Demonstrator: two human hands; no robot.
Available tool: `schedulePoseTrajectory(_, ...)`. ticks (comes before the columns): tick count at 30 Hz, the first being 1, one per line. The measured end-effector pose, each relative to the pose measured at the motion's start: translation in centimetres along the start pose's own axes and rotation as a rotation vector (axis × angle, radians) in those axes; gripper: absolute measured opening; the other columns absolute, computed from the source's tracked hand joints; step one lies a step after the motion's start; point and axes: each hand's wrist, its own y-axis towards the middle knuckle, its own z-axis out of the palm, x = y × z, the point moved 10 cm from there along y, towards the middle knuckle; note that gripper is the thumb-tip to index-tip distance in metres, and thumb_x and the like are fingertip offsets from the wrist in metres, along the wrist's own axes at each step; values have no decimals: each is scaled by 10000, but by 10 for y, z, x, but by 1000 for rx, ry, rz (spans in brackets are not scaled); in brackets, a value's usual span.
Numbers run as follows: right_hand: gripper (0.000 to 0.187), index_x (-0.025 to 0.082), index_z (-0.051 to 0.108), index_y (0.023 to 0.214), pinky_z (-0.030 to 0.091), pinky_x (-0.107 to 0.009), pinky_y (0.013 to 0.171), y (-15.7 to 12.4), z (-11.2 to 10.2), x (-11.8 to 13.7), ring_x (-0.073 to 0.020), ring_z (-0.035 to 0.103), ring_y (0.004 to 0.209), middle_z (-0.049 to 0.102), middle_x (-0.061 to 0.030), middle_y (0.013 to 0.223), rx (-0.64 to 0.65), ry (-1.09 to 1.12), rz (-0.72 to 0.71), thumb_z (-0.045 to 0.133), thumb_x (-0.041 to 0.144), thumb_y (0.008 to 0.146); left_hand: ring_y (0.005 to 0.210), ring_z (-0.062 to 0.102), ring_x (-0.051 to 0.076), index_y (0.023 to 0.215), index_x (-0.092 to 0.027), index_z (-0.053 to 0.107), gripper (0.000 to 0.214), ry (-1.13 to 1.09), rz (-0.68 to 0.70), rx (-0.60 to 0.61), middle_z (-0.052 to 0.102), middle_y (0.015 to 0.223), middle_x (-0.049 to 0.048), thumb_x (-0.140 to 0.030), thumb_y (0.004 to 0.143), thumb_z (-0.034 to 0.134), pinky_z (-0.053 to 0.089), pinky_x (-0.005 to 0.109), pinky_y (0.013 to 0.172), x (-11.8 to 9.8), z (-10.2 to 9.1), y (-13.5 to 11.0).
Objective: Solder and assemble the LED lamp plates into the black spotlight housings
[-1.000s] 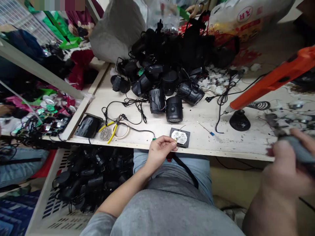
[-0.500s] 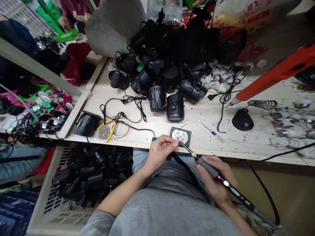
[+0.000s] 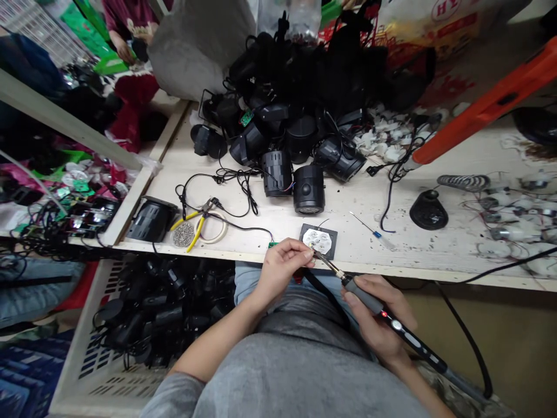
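My left hand (image 3: 281, 273) pinches a thin wire, perhaps solder, whose end reaches a white hexagonal LED board (image 3: 315, 239) on a black square plate (image 3: 331, 235). My right hand (image 3: 378, 310) is shut around a black soldering iron (image 3: 394, 324) with a lit red indicator. The iron's metal tip points at the near edge of the board and appears to touch it, next to the fingertips of my left hand. A small green circuit board (image 3: 272, 245) lies at the table edge just beyond my left hand, partly hidden by it, with a black wire leading away.
Black spotlight housings (image 3: 308, 189) and a heap behind them fill the table's middle. Yellow-handled pliers (image 3: 195, 232), a tape roll (image 3: 216, 227), a blue-handled screwdriver (image 3: 372, 233) and an orange tool (image 3: 491, 104) lie around. A crate (image 3: 87, 360) of black housings sits below left. A co-worker's hands (image 3: 124, 52) show far left.
My right hand has come in from the table's right side, bringing the soldering iron to the board. The view has shifted slightly, and my left hand stays at the board.
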Motion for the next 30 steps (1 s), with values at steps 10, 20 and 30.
schedulePoseTrajectory(10,284,208,646,1094,600,-245,631,5,-1,5,-139,698,753,701,-26,886,-8,-37,-17,690,88,840,573,651,112,710,-130,700,379,8,6,4,686,651,11,-423,597,913,511,209,562,1,0,1)
schedulePoseTrajectory(20,264,207,633,1073,607,-244,618,8,1,8,-136,693,732,686,-25,870,13,-37,-21,679,82,846,569,645,102,703,-130,695,372,-3,-7,9,683,657,4,-407,589,915,550,222,604,1,2,1)
schedulePoseTrajectory(30,340,217,642,1144,619,-254,651,13,-4,13,-153,714,763,713,-35,896,23,-128,-65,703,75,841,594,648,107,732,-136,702,303,72,57,41,673,699,12,-383,679,868,555,226,611,-6,5,0)
